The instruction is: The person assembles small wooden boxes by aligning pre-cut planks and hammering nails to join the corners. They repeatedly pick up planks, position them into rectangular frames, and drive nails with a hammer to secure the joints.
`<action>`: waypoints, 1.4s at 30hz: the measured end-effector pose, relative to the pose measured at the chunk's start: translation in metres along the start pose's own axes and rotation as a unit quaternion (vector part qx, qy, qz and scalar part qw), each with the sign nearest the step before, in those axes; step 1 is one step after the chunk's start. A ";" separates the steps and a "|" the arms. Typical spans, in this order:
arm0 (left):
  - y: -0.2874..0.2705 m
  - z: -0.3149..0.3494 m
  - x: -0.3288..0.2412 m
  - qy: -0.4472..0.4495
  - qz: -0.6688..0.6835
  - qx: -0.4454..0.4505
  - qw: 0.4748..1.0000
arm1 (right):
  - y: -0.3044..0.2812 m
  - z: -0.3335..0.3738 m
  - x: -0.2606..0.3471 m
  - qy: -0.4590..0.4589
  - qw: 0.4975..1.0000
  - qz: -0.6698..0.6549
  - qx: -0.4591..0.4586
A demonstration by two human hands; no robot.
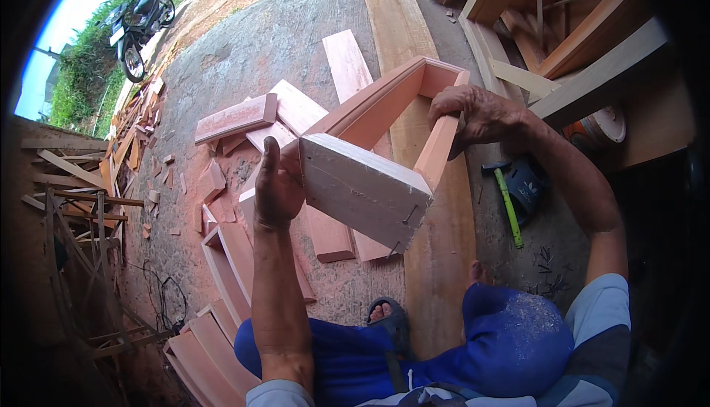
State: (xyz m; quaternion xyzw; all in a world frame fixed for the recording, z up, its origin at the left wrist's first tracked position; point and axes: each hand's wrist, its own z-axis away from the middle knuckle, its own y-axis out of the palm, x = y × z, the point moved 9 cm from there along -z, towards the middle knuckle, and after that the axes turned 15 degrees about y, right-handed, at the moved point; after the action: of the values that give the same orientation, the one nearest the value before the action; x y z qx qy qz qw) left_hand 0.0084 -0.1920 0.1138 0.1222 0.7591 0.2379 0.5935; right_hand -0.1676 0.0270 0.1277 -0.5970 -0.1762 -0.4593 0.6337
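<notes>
Left hand (279, 189) loosely open, thumb up, against the frame's (366, 189) near-left corner; right hand (477, 115) curled round its right side. Beyond the plank's (438, 281) right edge, a tub (608, 124), contents hidden.

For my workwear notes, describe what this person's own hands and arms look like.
The left hand and right hand are ungloved, with no watch or bracelet visible. The left forearm and right forearm are bare. The right sleeve is short, pale blue near its hem; of the left sleeve, only a pale edge shows.
</notes>
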 end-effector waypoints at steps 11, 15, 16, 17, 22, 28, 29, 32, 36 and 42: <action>0.039 -0.027 -0.037 0.192 -0.051 -0.156 0.968 | -0.023 0.007 0.010 -0.070 0.940 -0.326 -0.072; 0.078 -0.038 -0.077 0.343 -0.177 -0.049 0.921 | -0.037 0.019 0.034 -0.124 0.868 -0.467 -0.111; 0.098 -0.031 -0.074 0.315 -0.335 -0.048 0.887 | -0.028 0.017 0.028 -0.094 0.850 -0.509 -0.097; 0.110 -0.031 -0.072 0.322 -0.419 -0.061 0.847 | -0.016 0.016 0.021 -0.062 0.830 -0.547 -0.082; 0.081 -0.040 0.000 0.153 -0.316 -0.106 0.930 | 0.065 0.018 -0.021 0.037 0.788 -0.613 -0.050; 0.043 -0.022 0.089 0.023 -0.301 -0.118 0.946 | 0.162 0.030 -0.106 0.227 0.687 -0.677 -0.138; 0.038 -0.022 0.096 0.020 -0.314 -0.115 0.942 | 0.164 0.027 -0.109 0.217 0.678 -0.677 -0.186; 0.023 -0.021 0.123 0.014 -0.325 -0.104 0.940 | 0.183 0.027 -0.134 0.200 0.658 -0.679 -0.255; 0.035 -0.020 0.156 -0.005 -0.290 -0.105 0.951 | 0.187 0.048 -0.157 0.186 0.718 -0.625 -0.244; -0.007 -0.025 0.213 -0.012 -0.283 -0.055 0.957 | 0.165 0.050 -0.139 0.184 0.846 -0.405 -0.294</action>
State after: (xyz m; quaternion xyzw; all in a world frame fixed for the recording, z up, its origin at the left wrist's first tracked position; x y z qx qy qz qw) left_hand -0.0717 -0.1038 -0.0644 -0.1283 0.7413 0.1001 0.6511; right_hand -0.0920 0.1026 -0.0661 -0.5353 -0.1396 -0.8069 0.2069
